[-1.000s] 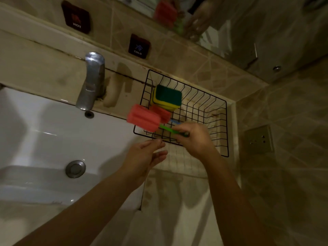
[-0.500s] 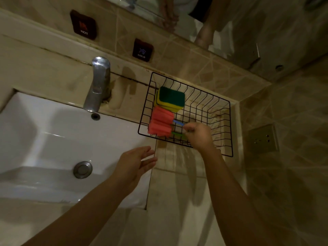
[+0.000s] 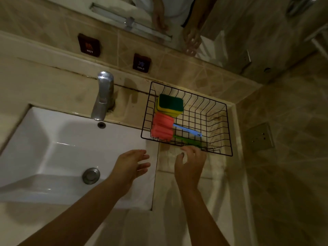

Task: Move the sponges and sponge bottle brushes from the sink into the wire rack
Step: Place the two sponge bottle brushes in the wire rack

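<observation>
A black wire rack (image 3: 229,132) stands on the counter to the right of the white sink (image 3: 53,153). In its left part lie stacked yellow-and-green sponges (image 3: 170,104) and two pink sponge bottle brushes, one with a blue handle (image 3: 188,130), one with a green handle (image 3: 186,140). Just in front of the rack's near edge, my right hand (image 3: 190,166) hovers with fingers apart, holding nothing. My left hand (image 3: 131,166) is open over the sink's right rim. The sink basin shows only its drain.
A chrome tap (image 3: 103,96) rises behind the sink. HOT (image 3: 89,45) and COLD (image 3: 141,63) plaques sit on the tiled wall, under a mirror. A wall socket (image 3: 260,137) is at the right. A tiled wall closes the counter's right side.
My right hand carried the green-handled brush into the rack, laid it beside the blue-handled one, let go and drew back toward me. My left hand stayed open, drifting slightly.
</observation>
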`<state>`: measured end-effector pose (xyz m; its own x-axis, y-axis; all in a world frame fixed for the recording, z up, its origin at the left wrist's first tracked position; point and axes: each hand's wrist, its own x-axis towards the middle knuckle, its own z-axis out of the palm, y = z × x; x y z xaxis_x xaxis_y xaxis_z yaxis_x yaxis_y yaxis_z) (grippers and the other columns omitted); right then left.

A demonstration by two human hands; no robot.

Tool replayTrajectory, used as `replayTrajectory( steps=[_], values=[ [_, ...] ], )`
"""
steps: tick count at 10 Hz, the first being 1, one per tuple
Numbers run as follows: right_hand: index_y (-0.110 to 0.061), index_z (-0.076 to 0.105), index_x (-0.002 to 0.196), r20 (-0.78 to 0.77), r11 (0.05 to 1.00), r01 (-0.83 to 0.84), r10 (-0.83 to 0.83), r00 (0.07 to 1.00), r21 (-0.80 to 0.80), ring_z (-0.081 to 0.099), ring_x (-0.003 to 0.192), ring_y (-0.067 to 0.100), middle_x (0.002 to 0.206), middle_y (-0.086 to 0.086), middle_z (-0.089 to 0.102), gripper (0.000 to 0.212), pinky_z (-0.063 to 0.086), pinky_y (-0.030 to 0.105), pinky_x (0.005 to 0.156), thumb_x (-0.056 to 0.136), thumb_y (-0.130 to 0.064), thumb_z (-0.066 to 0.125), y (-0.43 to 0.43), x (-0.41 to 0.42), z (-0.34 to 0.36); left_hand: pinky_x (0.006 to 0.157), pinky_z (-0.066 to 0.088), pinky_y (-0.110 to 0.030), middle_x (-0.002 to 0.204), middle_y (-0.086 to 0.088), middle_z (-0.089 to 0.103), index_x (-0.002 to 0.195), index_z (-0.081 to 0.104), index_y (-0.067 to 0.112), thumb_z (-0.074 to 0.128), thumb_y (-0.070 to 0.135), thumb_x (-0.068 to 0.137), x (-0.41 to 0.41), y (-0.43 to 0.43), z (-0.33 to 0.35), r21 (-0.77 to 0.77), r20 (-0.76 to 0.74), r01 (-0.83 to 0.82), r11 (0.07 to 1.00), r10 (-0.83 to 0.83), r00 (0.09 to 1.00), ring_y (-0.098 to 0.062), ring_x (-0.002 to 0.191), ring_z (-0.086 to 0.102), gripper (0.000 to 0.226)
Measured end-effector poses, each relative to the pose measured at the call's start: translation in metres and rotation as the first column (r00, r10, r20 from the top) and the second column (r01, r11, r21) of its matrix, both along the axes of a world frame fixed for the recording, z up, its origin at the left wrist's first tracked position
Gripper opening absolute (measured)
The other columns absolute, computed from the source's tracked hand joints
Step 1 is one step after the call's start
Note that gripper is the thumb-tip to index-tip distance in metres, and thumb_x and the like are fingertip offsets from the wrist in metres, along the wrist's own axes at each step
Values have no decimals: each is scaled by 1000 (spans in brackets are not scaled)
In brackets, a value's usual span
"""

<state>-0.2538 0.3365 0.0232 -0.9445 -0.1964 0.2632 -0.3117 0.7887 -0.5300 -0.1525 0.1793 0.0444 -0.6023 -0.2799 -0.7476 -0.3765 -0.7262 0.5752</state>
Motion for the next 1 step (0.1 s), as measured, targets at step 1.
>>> replayTrajectory(
  steps=[1],
  values=[
    [-18,64,103,148,999,-30,35,988,-35,46,100,10,104,-2,56,23,45,22,83,83,-5,62,-1,32,-6,65,56,-30,102,-5,70,97,65,20,52,21,95,9,-5,11,-120,29,86,989,-83,996,-26,90,69,14]
  ],
)
